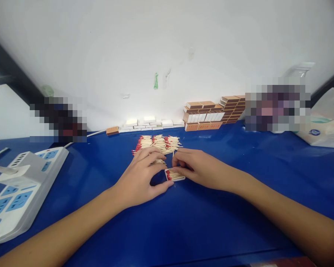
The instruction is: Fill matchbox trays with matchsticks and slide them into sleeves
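Observation:
A small white matchbox tray (179,179) lies on the blue table, filled with red-tipped matches (172,174). The thumb and index finger of my left hand (144,174) grip its left end. My right hand (190,163) is closed in a pinch over the tray's upper right side, with a thin pale matchstick showing at its fingertips. The fingers hide most of that match. Just beyond my hands lies a pile of loose matches (158,142) in rough bundles, red heads mostly to the left. My left fingers cover its near part.
Along the wall stand white trays (149,126), one brown matchbox (112,130) and stacked brown matchboxes (203,126). A white power strip (41,185) with a plugged-in adapter (19,170) sits on the left. At the far right is a translucent plastic bag (328,122).

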The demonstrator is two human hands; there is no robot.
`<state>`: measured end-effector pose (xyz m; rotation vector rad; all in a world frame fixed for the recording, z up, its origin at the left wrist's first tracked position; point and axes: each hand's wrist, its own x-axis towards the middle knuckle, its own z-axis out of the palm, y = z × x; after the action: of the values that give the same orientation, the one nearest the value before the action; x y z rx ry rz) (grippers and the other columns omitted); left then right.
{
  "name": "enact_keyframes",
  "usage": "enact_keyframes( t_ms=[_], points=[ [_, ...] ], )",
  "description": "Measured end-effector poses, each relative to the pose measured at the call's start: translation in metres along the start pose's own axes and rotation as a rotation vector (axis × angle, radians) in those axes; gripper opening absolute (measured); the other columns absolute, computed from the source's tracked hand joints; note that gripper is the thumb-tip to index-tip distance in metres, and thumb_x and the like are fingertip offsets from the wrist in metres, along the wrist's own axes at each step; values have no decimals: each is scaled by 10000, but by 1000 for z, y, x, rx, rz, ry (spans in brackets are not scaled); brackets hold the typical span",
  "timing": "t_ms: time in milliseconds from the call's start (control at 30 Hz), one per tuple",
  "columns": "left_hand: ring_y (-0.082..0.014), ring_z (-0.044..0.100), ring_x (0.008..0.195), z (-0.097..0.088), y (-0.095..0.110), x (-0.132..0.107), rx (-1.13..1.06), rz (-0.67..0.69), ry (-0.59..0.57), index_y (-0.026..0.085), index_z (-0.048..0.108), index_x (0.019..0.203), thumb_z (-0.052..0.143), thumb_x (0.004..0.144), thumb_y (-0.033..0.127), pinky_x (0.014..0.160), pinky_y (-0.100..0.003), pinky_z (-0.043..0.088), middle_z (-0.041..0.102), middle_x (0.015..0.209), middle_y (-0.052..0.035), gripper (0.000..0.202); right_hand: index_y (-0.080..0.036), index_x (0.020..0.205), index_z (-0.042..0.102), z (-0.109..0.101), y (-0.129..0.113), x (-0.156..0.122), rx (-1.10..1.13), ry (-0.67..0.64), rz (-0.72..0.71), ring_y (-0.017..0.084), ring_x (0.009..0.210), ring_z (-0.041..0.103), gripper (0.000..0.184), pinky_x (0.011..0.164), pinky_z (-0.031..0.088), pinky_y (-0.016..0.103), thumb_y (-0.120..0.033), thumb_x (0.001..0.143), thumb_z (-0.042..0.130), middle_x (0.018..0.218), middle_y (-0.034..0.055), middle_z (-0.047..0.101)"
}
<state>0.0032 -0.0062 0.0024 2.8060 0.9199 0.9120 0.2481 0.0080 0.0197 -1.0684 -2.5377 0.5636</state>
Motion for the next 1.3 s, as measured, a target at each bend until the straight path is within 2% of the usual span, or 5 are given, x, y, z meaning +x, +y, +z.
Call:
enact_keyframes(
  t_ms=[533, 867, 1100, 1300],
  points=[
    [-312, 588, 1294, 0, 0, 0, 2, -1, -10, 214, 751, 1053, 758, 923, 389, 1111, -515, 462, 717, 1238, -95, 219, -197, 904, 601, 3, -2, 0, -19, 26, -12, 145, 756, 541, 120, 672, 368, 278, -225, 1019, 581, 904, 20, 644],
    [-301, 611, 1278, 0, 0, 0, -16, 20, 49, 190, 747, 1038, 750, 923, 348, 1117, -489, 463, 734, 1184, -100, 195, -194, 909, 603, -1, 2, 1, -80, 84, -18, 156, 795, 564, 118, 694, 387, 278, -199, 1025, 581, 921, 27, 646],
    [-300, 618, 1262, -1, 1, 0, -20, 25, 60, 195, 745, 1051, 753, 915, 329, 1103, -489, 477, 737, 1185, -94, 192, -194, 883, 600, 1, 1, 1, -89, 46, -18, 151, 775, 561, 144, 691, 381, 275, -188, 1024, 571, 874, 13, 651],
    [-302, 614, 1264, 0, 1, 1, -21, 15, 47, 195, 748, 1033, 770, 901, 341, 1103, -497, 479, 739, 1184, -89, 198, -197, 912, 622, 1, 0, 1, -85, 37, -5, 142, 751, 564, 96, 687, 374, 268, -167, 999, 593, 866, 3, 665]
  ],
)
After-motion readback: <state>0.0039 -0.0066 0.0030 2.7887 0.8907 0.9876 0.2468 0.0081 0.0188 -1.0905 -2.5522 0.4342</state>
